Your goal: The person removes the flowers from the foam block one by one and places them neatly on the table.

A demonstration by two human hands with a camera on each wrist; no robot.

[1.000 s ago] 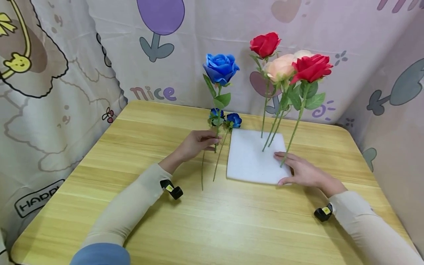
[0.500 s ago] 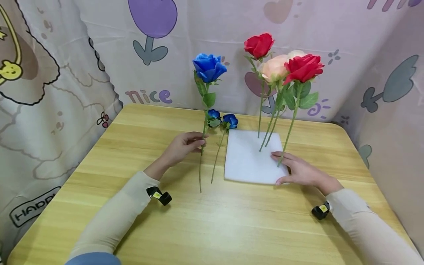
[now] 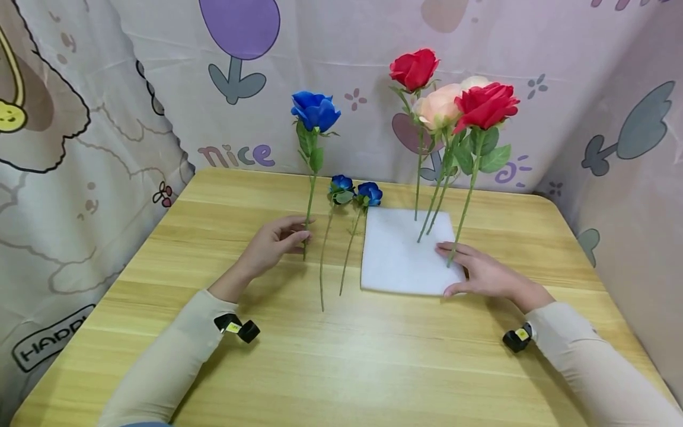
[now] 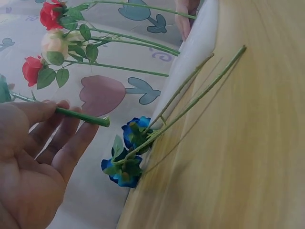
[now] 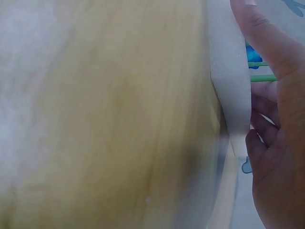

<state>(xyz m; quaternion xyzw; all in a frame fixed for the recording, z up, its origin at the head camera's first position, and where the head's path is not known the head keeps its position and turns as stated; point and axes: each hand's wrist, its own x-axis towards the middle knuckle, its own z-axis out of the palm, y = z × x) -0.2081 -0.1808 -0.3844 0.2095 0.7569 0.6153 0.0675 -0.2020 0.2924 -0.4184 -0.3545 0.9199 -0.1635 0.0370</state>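
My left hand pinches the green stem of a large blue rose and holds it upright over the table, left of the foam. The cut end of the stem pokes past my fingers in the left wrist view. Two smaller blue roses lie on the table between this hand and a white foam board. My right hand rests on the board's right side, thumb at its near edge. Beside those fingers stands a red rose, its stem in the foam.
Another red rose, a peach rose and a pale rose also stand in the board, stems leaning. A printed curtain hangs behind the wooden table and along its sides.
My left hand has carried the large blue rose leftward, away from the two smaller blue roses and the board. The right hand stays on the foam. The head view has shifted slightly.
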